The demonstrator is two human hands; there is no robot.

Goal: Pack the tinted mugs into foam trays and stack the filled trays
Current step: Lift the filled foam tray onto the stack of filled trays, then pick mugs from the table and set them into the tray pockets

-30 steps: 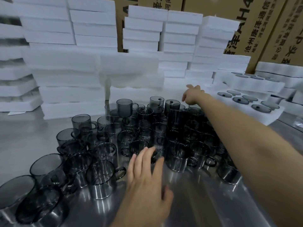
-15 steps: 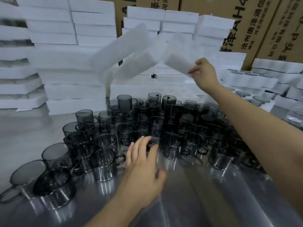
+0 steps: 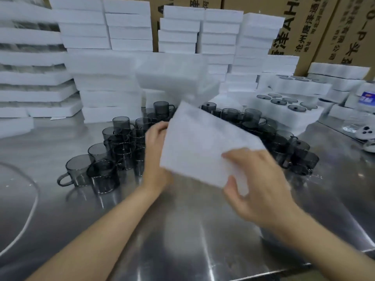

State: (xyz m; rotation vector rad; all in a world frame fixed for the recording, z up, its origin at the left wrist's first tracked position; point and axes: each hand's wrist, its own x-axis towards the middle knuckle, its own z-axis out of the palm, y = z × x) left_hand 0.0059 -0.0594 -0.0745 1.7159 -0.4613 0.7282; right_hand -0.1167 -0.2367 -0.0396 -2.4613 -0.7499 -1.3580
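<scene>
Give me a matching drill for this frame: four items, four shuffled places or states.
Items
1. blank white foam tray
2. smoky tinted glass mugs
3. filled white foam tray with mugs seated
4. brown cardboard cartons

States
A. standing loose on the steel table
B. far right, behind the loose mugs
C. held tilted by left hand and right hand
D. behind the foam stacks

Pairs: 1-C, 2-A, 3-B, 4-D
</scene>
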